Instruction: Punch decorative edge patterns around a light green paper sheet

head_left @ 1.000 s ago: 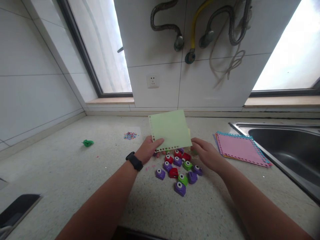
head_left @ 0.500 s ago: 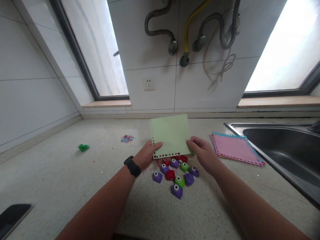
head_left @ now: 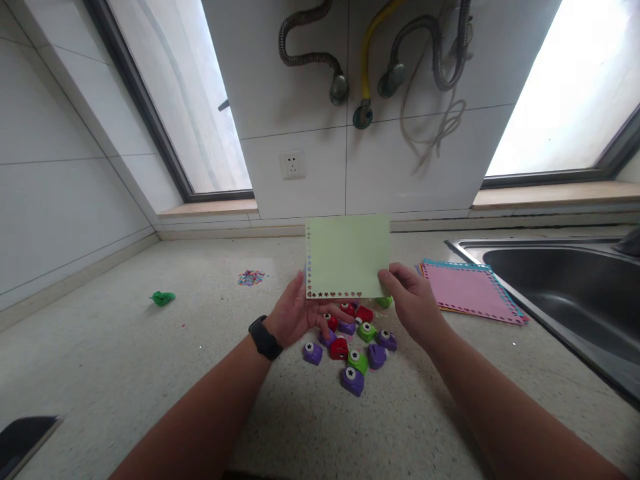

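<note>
A pale green paper sheet (head_left: 347,255) with small punched shapes along its left and bottom edges is held upright above the counter. My right hand (head_left: 411,303) pinches its lower right corner. Under the sheet's lower left edge my left hand (head_left: 295,315), with a black watch on the wrist, has its fingers spread and touching the paper from behind. Below both hands several small craft punches (head_left: 353,343), purple, red and green, lie clustered on the speckled counter (head_left: 150,360).
A stack of pink, blue and orange punched sheets (head_left: 467,292) lies right of the hands, beside a steel sink (head_left: 570,287). A pile of confetti (head_left: 251,277) and a green scrap (head_left: 163,298) lie to the left. A dark phone (head_left: 23,445) sits at the near-left edge.
The green sheet was lifted and turned more upright and square. My right hand took hold of its lower right corner, and my left hand's thumb grip loosened to open fingers beneath it.
</note>
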`<action>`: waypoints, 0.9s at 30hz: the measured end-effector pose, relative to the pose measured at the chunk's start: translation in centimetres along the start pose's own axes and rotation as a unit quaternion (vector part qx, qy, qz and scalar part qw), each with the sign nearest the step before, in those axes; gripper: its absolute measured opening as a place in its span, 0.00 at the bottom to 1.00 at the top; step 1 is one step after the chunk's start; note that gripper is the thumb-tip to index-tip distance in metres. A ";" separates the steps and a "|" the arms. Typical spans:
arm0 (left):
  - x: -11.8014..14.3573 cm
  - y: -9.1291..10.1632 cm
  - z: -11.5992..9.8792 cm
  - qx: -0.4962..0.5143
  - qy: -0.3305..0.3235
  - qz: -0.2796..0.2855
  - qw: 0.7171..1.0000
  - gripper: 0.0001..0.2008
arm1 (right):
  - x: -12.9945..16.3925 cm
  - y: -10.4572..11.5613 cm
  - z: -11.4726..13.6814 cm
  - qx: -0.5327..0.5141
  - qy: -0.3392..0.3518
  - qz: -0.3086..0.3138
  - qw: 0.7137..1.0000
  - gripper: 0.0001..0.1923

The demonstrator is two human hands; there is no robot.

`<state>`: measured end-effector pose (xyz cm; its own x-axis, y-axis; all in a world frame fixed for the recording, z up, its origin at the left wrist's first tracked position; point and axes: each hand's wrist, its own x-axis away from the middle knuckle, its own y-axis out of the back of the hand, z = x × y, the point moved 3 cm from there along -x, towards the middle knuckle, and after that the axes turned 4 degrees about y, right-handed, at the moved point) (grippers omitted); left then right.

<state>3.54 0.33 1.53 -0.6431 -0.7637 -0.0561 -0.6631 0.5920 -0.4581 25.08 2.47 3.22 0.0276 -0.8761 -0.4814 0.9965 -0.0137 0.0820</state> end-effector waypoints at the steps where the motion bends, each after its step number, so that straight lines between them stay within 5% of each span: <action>1: 0.0 -0.1 0.0 -0.012 0.003 0.000 1.000 0.43 | 0.0 0.0 0.0 0.001 0.000 0.000 1.000 0.13; 27: -0.1 -1.1 0.7 -0.070 -0.006 0.037 0.997 0.47 | -0.1 0.2 0.6 -0.010 0.017 -0.022 1.000 0.12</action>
<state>4.55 -0.41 1.42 -0.6881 -0.7193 -0.0952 -0.6620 0.6761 -0.3234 25.21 2.25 3.76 -0.0143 -0.8579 -0.5136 0.9982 -0.0422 0.0427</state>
